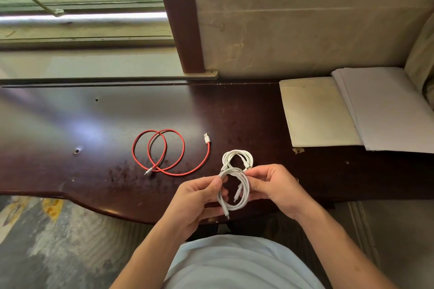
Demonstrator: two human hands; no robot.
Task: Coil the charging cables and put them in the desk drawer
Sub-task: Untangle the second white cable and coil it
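Coiling under way, none stowed. Left hand (pixel 199 197) pinches one side of the white rubbery charging cable (pixel 234 191), thumb on top; right hand (pixel 272 185) pinches the opposite side with curled fingers. Cable forms two loose loops held just above the near edge of the dark polished wooden counter (pixel 70 124), upper loop near or touching the surface, cannot tell which. Two plug ends dangle inside the lower loop, so the coil looks unfinished.

Red braided charging cable (pixel 164 152) lies on the counter to the left, sprawled in two wide overlapping loops, its white USB plug (pixel 206 138) trailing free. Judged not yet coiled tight.

Drawer not in view; likely below the counter front.

Room: open counter left and behind the red cable. Cream cloth-covered pad (pixel 314 112) and stacked white paper sheets (pixel 387 105) fill the right rear. Counter front edge curves inward at the person's lap.
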